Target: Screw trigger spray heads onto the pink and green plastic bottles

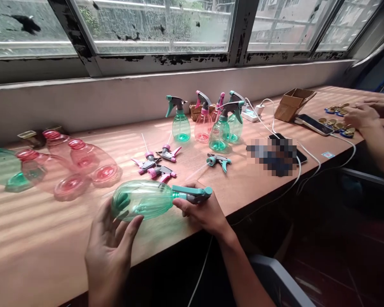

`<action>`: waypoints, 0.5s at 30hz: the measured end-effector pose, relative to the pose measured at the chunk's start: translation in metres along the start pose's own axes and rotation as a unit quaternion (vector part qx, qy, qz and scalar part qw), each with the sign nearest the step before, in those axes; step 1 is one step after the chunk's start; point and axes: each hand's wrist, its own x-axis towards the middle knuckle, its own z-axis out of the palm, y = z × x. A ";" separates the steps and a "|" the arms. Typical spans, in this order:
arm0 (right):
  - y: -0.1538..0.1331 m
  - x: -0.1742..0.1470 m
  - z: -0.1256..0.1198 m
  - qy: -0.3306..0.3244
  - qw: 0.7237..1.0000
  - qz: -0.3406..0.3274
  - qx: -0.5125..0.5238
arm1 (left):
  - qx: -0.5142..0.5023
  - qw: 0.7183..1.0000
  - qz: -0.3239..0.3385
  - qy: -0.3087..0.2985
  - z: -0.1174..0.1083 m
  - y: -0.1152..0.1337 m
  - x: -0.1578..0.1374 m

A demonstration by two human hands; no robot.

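A clear green spray bottle point(147, 198) lies sideways between my hands above the table's front edge. My left hand point(112, 243) wraps round its base, thumb on the near side. At the neck, my right hand point(200, 209) grips the teal and grey trigger sprayer point(193, 192), which sits on the bottle's mouth. Just beyond lie several loose pink and grey sprayer heads point(161, 171) and a teal sprayer head point(219, 161) with its tube. To the left, pink bottles without heads point(89, 155) lie on their sides beside a green bottle point(6, 168).
Several spray bottles with heads point(219, 132) stand at the back. Phones point(313, 123), white cables point(310, 157), a power strip point(251, 114) and a cardboard box point(292, 104) are to the right. Another person's hands point(365, 115) are over blue and gold items point(336, 125).
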 end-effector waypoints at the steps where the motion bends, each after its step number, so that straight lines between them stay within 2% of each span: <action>1: 0.000 0.000 -0.001 0.001 1.000 -0.001 -0.007 | -0.005 1.000 0.011 -0.004 0.000 -0.001 0.000; 7: 0.004 -0.004 -0.003 0.024 0.998 -0.034 -0.048 | -0.023 0.996 0.075 -0.044 -0.005 -0.012 0.002; 15: 0.011 -0.009 -0.010 0.029 0.997 -0.062 -0.048 | -0.002 0.992 0.096 -0.086 -0.014 -0.017 -0.004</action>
